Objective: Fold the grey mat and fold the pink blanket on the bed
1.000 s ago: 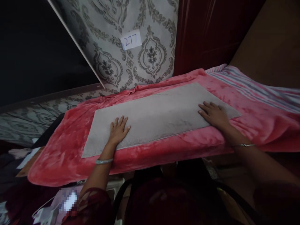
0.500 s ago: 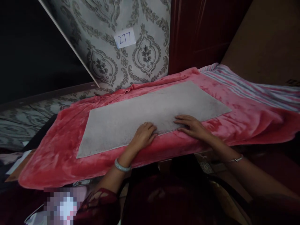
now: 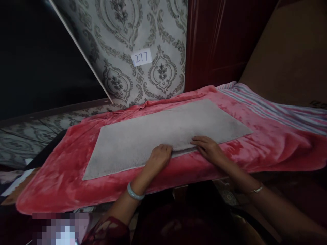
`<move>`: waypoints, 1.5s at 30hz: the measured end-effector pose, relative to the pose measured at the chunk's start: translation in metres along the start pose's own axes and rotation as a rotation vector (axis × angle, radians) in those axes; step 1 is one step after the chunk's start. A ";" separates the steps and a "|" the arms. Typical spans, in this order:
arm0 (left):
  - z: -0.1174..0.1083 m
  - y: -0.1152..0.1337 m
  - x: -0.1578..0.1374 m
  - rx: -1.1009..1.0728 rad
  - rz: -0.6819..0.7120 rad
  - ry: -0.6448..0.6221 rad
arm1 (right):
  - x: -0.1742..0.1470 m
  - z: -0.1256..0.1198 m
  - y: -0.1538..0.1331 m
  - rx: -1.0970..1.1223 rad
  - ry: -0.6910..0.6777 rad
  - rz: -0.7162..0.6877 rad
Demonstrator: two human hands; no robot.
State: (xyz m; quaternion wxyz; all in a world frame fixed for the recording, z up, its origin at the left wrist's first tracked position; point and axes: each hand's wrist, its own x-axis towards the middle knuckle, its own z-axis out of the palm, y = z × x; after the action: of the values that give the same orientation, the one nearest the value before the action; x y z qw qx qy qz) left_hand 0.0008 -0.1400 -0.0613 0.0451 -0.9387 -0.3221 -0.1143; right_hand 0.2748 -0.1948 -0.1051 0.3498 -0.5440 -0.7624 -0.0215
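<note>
A grey rectangular mat (image 3: 153, 129) with a short, soft-looking pile lies spread on a red plush blanket (image 3: 63, 190). Its near edge is raised a little between my two hands, and a dark gap shows beneath it. My left hand (image 3: 160, 157), wearing a pale bangle on the wrist, is closed on that edge with fingers bent over the top. To its right, my right hand (image 3: 207, 147) pinches the same edge, its fingers lying over the mat and its thumb low at the rim. The undersides of both hands are hidden.
A striped cloth (image 3: 276, 105) lies at the right end of the blanket. Behind stand a patterned wall with a paper marked 277 (image 3: 141, 57), a dark red door (image 3: 212, 44) and a large brown panel (image 3: 288, 51). A big dark screen (image 3: 46, 58) fills the upper left.
My fingers have closed on the mat's near edge and lifted it slightly between the hands. The view has tilted up a little, so everything sits lower.
</note>
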 end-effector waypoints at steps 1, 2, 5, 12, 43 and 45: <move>0.001 0.001 -0.003 0.009 0.016 0.000 | -0.002 0.000 -0.001 -0.001 0.026 -0.013; 0.002 0.003 -0.006 0.021 0.034 0.004 | -0.003 0.000 -0.001 -0.006 0.047 -0.023; 0.005 0.007 -0.019 0.045 0.067 0.042 | -0.010 -0.002 -0.005 -0.023 0.082 -0.034; -0.016 -0.024 -0.024 -0.268 0.065 0.086 | 0.000 -0.023 -0.003 -0.033 0.026 -0.028; 0.001 -0.081 -0.020 0.012 -0.344 -0.185 | 0.097 0.003 0.100 -0.467 -0.318 0.478; -0.002 -0.078 -0.019 -0.005 -0.354 -0.203 | 0.093 0.005 0.102 -0.470 -0.300 0.471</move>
State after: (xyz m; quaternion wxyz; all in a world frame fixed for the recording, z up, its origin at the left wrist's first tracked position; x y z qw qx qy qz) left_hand -0.0619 -0.0902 -0.0633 -0.0106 -0.8741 -0.4849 -0.0263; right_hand 0.3434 -0.0753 -0.0925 0.0949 -0.7674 -0.6332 -0.0350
